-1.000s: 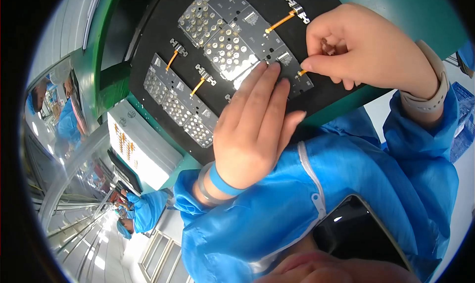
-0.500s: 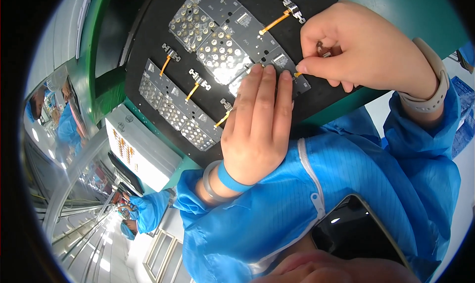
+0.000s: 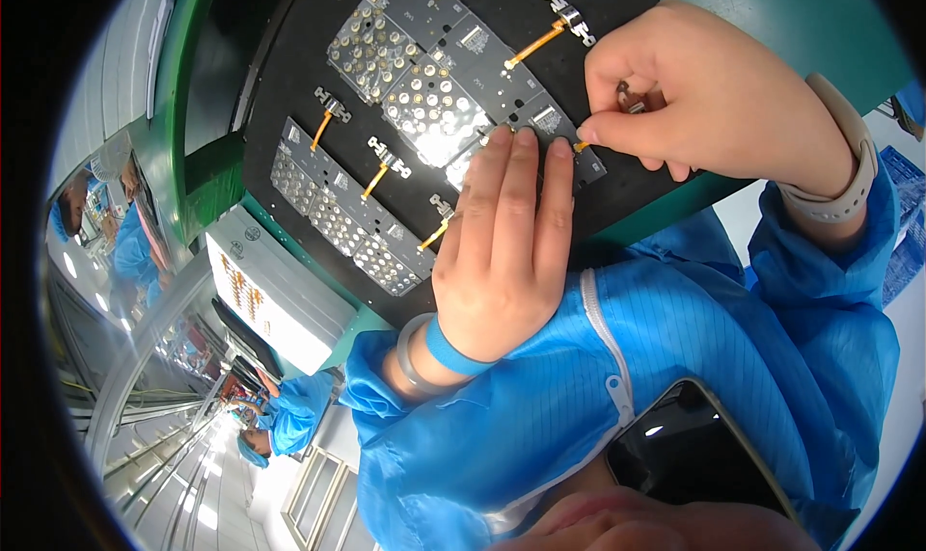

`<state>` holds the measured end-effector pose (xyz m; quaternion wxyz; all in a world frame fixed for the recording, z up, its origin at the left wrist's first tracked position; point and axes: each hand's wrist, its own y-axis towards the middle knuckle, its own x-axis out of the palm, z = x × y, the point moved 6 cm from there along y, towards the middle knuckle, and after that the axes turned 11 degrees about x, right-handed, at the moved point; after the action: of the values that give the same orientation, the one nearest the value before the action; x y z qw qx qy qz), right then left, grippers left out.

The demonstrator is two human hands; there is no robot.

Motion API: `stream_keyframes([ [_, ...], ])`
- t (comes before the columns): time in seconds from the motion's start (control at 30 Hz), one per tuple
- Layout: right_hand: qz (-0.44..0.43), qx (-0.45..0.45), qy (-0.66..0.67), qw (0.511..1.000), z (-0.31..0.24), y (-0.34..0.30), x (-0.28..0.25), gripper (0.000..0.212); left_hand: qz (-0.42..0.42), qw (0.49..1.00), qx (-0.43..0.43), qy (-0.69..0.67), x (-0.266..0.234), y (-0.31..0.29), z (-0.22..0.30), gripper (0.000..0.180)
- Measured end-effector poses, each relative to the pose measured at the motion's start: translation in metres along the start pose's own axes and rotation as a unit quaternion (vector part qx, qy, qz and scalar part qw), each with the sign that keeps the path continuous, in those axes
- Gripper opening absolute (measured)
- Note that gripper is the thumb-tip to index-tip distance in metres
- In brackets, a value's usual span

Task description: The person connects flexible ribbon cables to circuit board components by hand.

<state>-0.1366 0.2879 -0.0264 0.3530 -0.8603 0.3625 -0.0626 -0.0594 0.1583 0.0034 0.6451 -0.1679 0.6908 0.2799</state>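
Observation:
My left hand [image 3: 503, 247] lies flat with fingers stretched over the near end of a dark grey circuit board panel [image 3: 487, 69], which carries many round metal contacts. Just right of those fingertips, my right hand [image 3: 694, 103] pinches an orange flex cable [image 3: 582, 147] between thumb and forefinger, at the board's edge. A small metal part [image 3: 631, 99] shows inside the curled right fingers. Where the cable meets the board is partly covered by my fingers. Farther up the same edge, another flex cable [image 3: 535, 46] with a silver metal end is joined to the board.
A narrower board panel [image 3: 323, 204] with several orange flex cables lies to the left on the black mat [image 3: 280, 88]. Beyond it is a white tray [image 3: 313, 315] holding orange parts. A dark phone [image 3: 694, 445] is near my chest. People in blue work at the far left.
My left hand has shifted very slightly to the right on the board. My right hand keeps its pinch in place. A person in the background has raised their head.

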Motion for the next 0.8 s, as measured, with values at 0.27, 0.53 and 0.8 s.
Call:
stream_keyframes([
  [0.27, 0.016, 0.000, -0.005, 1.000, 0.004, -0.004, -0.001, 0.014, -0.039, 0.998, 0.003, 0.041, 0.002, 0.010, 0.009, 0.042],
  [0.53, 0.169, 0.025, -0.071, 0.983, 0.007, -0.029, -0.045, 0.025, 0.029, 0.982, -0.082, -0.168, -0.023, -0.006, -0.030, 0.043],
  [0.8, 0.418, 0.019, -0.025, 0.908, 0.010, -0.025, -0.048, 0.011, 0.035, 0.826, -0.560, -0.047, -0.022, -0.161, -0.102, 0.038],
])
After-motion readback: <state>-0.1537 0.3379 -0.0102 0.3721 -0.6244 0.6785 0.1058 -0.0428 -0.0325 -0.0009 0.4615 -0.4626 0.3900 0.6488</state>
